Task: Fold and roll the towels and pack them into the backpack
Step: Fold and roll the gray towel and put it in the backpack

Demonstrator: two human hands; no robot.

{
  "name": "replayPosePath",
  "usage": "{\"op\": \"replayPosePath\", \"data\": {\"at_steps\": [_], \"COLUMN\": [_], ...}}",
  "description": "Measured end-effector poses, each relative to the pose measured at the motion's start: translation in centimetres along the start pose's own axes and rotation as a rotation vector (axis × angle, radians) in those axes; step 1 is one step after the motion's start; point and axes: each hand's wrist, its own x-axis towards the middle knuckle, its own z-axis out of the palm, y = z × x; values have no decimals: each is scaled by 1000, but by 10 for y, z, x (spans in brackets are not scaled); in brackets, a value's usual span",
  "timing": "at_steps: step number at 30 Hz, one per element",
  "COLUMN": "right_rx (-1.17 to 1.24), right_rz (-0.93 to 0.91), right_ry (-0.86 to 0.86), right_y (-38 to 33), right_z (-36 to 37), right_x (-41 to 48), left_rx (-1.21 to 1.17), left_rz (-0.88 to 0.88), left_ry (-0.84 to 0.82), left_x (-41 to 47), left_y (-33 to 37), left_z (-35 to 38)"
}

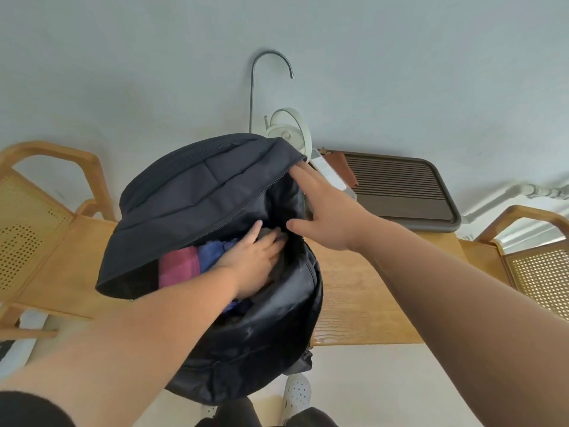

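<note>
Backpack (pixel 197 192) unzipped; left grip (pixel 255 266), right grip (pixel 326 208) flat-fingered.
Left presses grey towel (pixel 280 268) inside it; right touches its opened rim.

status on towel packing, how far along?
Done: pink towel and blue towel sit inside the open backpack. In hand: left hand presses a grey towel in; right hand spreads the opening. Left: seat it, zip up. No other towels in view.
</note>
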Motion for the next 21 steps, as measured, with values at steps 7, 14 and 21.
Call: {"op": "replayPosePath", "data": {"at_steps": [7, 14, 21], "right_rx": [-79, -123, -96], "right_rz": [34, 52, 87], "right_ry": [10, 14, 42], "right_y": [6, 11, 4], "right_z": [16, 16, 16], "right_x": [2, 4, 3], "left_rx": [53, 82, -165], "left_rz": [266, 327, 137], "left_ry": [-114, -53, 271], "left_x": [-4, 11, 11], "left_y": [-17, -14, -24], "left_z": [11, 15, 21]}}
